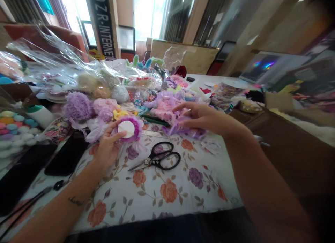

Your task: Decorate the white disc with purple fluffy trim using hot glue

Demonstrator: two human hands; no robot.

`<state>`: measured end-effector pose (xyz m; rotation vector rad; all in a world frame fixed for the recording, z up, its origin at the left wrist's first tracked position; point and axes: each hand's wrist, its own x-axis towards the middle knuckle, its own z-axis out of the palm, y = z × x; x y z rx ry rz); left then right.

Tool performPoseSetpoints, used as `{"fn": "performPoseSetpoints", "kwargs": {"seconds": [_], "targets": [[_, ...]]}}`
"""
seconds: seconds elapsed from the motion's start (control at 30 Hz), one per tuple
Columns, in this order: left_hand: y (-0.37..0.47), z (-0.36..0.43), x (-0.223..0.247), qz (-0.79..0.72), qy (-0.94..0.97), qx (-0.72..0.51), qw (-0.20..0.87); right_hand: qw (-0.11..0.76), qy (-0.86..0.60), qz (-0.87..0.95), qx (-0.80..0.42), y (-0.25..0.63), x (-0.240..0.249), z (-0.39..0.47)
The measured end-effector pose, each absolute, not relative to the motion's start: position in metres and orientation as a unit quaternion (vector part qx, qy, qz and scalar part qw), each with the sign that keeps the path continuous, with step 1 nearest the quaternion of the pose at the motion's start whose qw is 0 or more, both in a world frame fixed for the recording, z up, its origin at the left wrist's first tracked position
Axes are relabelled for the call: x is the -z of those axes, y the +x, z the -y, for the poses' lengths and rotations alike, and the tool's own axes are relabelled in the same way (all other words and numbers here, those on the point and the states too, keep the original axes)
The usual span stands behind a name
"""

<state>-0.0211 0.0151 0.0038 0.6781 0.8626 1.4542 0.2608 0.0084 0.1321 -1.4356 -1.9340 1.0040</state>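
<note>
Pom-poms (18,129) crowd the far left of my view, with a black phone (65,159) just beside the left forearm (70,201). Right of that, I have the left hand (108,147) pinching a white disc (127,129) with a fuzzy purple border (137,128), thumb across its face and fingers at its left edge, left of centre above the flowered cloth (199,201). With the thumb bearing on one side only, I judge the disc could twist or slip if the border were tugged. Black scissors (158,154) lie mid-table, points aimed left; a low sweep of the left arm could catch them. Further right, the right hand (200,119) has its fingers parted and bent above pink and purple fluff (166,105); I cannot tell whether it touches. A careless grab there might drag several tangled pieces along.

For room, the phone limits me on the left, and a heap of wrapped pieces (121,93) closes off the far side. Below the scissors, the cloth gives me the widest space, down to its near edge. A brown box (298,159) stands tight beside the right forearm (248,159), so I would keep that elbow inward.
</note>
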Motion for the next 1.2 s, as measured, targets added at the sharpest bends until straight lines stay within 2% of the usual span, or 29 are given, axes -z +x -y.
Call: {"fn": "performPoseSetpoints", "kwargs": {"seconds": [0.1,0.27,0.33,0.43,0.57,0.63,0.7,0.8,0.9,1.1,1.2], "targets": [[-0.021,-0.015,-0.005,-0.379,0.286,-0.631,0.614,0.181,-0.518,0.760,-0.348,0.253,-0.118,-0.013],[-0.020,-0.016,-0.007,-0.384,0.286,-0.641,0.600,0.047,-0.572,0.819,0.028,0.256,-0.111,-0.028],[-0.021,-0.017,-0.006,-0.390,0.298,-0.649,0.581,0.020,-0.578,0.810,0.099,0.247,-0.108,-0.030],[-0.025,-0.019,-0.005,-0.406,0.334,-0.683,0.507,-0.002,-0.507,0.850,0.141,0.213,-0.088,-0.021],[-0.034,-0.023,-0.004,-0.458,0.396,-0.727,0.324,-0.022,-0.284,0.946,0.156,0.163,-0.044,0.010],[-0.037,-0.024,-0.005,-0.472,0.412,-0.729,0.276,0.019,-0.165,0.973,0.162,0.155,-0.034,0.024],[-0.038,-0.023,-0.005,-0.480,0.420,-0.725,0.260,0.073,-0.130,0.982,0.118,0.160,-0.036,0.034],[-0.037,-0.023,-0.005,-0.489,0.430,-0.719,0.245,0.163,-0.174,0.971,0.005,0.182,-0.045,0.034],[-0.037,-0.024,-0.003,-0.488,0.440,-0.723,0.214,0.206,-0.300,0.930,-0.045,0.207,-0.041,0.018],[-0.039,-0.029,0.009,-0.490,0.460,-0.716,0.190,0.117,-0.420,0.896,-0.086,0.229,-0.016,-0.013],[-0.039,-0.031,0.012,-0.487,0.458,-0.715,0.204,0.117,-0.459,0.878,-0.061,0.234,-0.022,-0.007]]}}
